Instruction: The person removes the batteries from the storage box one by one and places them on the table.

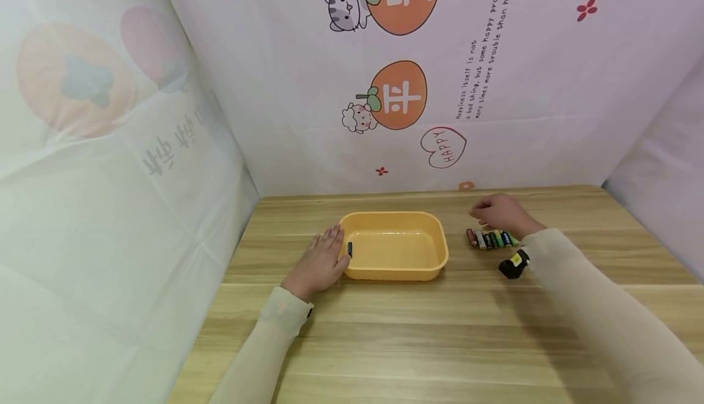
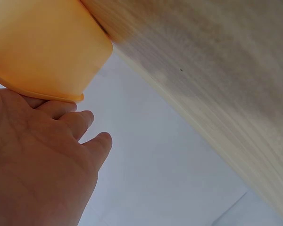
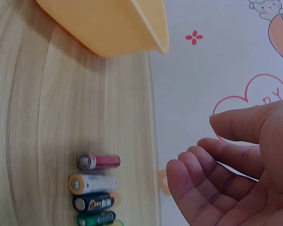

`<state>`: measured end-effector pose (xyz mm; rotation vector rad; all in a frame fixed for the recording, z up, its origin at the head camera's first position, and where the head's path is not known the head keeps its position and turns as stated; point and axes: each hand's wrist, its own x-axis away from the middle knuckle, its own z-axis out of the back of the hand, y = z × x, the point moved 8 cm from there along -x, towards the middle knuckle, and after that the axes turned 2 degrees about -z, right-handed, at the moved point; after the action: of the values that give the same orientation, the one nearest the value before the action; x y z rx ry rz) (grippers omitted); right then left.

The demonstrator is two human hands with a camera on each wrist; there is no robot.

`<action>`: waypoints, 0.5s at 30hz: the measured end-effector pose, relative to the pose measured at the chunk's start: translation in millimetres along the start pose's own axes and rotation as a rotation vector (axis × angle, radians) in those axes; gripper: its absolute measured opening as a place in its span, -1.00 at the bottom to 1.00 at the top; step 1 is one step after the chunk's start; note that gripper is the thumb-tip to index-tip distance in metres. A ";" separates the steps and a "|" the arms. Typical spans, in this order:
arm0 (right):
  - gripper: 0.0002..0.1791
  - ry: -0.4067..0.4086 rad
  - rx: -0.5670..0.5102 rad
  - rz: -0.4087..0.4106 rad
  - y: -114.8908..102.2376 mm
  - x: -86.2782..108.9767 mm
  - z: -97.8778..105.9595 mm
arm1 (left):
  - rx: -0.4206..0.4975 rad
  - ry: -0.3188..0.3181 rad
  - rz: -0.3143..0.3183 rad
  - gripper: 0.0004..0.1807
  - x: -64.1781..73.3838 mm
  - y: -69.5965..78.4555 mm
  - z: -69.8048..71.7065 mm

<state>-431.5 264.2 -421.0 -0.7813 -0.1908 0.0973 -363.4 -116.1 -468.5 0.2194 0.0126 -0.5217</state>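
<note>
My left hand point(image 1: 321, 262) rests against the left rim of a yellow plastic tray point(image 1: 396, 264), its fingers laid along the edge. Inside the tray, close to that wall, one blue battery point(image 1: 349, 249) lies on the bottom. To the right of the tray my right hand point(image 1: 502, 213) hovers just above a row of several batteries point(image 1: 493, 239), holding nothing. In the right wrist view its fingers are loosely bent, thumb apart from them. Nearest the tray in the row is a red battery point(image 3: 100, 161), then a white battery point(image 3: 93, 183), with dark and green ones beyond.
A small black object with a yellow label point(image 1: 514, 264) sits by the right sleeve, in front of the batteries. The wooden table point(image 1: 385, 343) ends at a printed white cloth point(image 1: 308, 147) behind, and another cloth hangs at the left.
</note>
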 end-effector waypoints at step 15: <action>-0.55 -0.011 0.021 0.043 -25.2 -12.2 -25.3 | -0.008 0.007 -0.010 -0.21 0.2 1.8 1.6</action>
<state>-437.8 227.0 -422.3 -0.7640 -0.1827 0.1441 -362.4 -114.9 -466.6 0.2131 0.0222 -0.5303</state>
